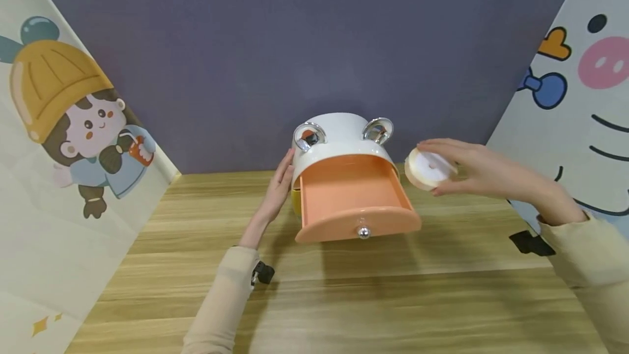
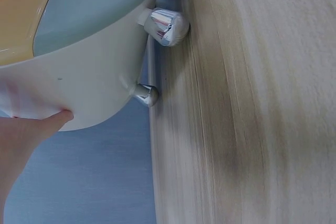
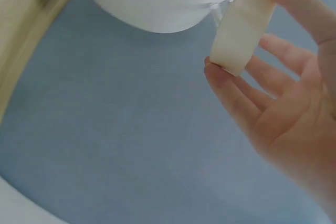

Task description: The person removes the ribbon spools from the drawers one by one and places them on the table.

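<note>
A white storage box point(image 1: 339, 127) shaped like an animal's head, with two shiny silver ring ears, stands against the back wall. Its peach drawer point(image 1: 354, 182) is pulled out and shows a bare inside; a round silver knob point(image 1: 363, 232) sits on the drawer's front. My left hand point(image 1: 279, 190) rests on the left side of the box, and in the left wrist view a fingertip presses the white shell point(image 2: 100, 85). Right of the drawer, my right hand point(image 1: 459, 165) pinches a thick white disc point(image 1: 428, 169) between thumb and fingers. Its cream edge point(image 3: 244, 27) faces the right wrist camera.
The box stands on short silver feet point(image 2: 167, 27) on a wood-grain table point(image 1: 393, 310). Behind it rises a grey-blue wall point(image 1: 245, 59). Side panels carry a cartoon child point(image 1: 93, 124) on the left and a cartoon pig point(image 1: 606, 62) on the right.
</note>
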The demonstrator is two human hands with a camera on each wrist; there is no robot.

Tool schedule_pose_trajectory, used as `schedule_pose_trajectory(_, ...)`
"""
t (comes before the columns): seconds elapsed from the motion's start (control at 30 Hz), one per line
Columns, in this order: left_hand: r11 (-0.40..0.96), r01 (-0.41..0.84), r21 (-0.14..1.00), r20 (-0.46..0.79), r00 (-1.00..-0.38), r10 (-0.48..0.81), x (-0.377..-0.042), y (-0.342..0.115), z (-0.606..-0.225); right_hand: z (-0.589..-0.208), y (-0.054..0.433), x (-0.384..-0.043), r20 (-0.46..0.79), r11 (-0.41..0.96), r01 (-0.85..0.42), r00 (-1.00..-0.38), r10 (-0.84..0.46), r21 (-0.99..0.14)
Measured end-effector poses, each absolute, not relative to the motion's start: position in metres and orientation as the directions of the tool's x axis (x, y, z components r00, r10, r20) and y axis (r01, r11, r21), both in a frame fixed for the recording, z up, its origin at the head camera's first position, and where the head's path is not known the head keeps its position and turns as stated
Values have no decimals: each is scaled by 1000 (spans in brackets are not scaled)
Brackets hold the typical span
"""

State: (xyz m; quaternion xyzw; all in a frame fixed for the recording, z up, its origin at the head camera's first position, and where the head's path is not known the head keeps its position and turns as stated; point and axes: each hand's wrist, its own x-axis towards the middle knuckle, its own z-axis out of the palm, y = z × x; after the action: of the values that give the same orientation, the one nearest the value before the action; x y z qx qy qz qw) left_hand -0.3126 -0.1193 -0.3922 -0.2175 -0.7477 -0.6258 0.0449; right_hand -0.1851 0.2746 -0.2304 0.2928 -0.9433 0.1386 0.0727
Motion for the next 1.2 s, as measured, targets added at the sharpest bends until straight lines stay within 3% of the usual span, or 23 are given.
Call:
schedule_pose_trajectory(0.17,120,370,921,327,-904,275,-312,-120,-391,-252,292,-184,265,808,-559,-820,-507,-183)
schedule_pose_trajectory(0.5,82,336,938,300,-908,293,-295,-119,-370,-313,313,-208,259,776,-554,-831,-492,-302)
schedule_pose_trajectory(0.73,85,335,938,295,-904,310,-290,-118,-364,-354,318,-216,146,764,-479,-873,-465,-432)
schedule_pose_trajectory(1.2,78,342,936,304,-901,309,-294,-118,-368,-405,321,-219,83,772,-408,-902,-424,-488)
